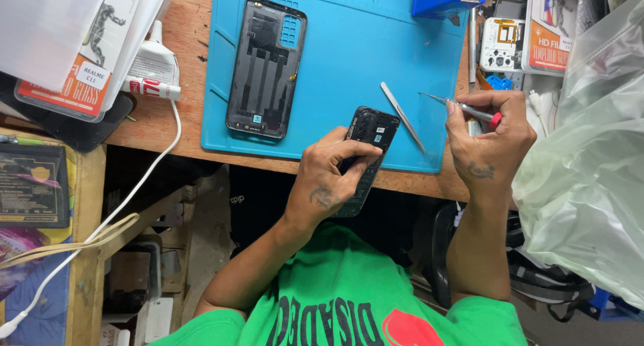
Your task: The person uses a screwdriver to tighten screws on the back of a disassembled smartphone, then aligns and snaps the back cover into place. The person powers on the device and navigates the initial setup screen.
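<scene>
On blue work mat, front edge: left hand grips opened phone, tilted up, exposing its interior. Right hand pinches screwdriver, tip clear. Tweezers and removed back cover lie within reach.

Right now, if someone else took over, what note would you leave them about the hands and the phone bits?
Left hand: grip closed on the opened black phone body, at the near edge of the blue rubber work mat.
Right hand: pinching the thin red-tipped metal screwdriver, tip off the phone.
Done: dark plastic back cover is off, lying on the mat.
Silver tweezers lie beside the phone.
Left: inner work on the phone.
</scene>
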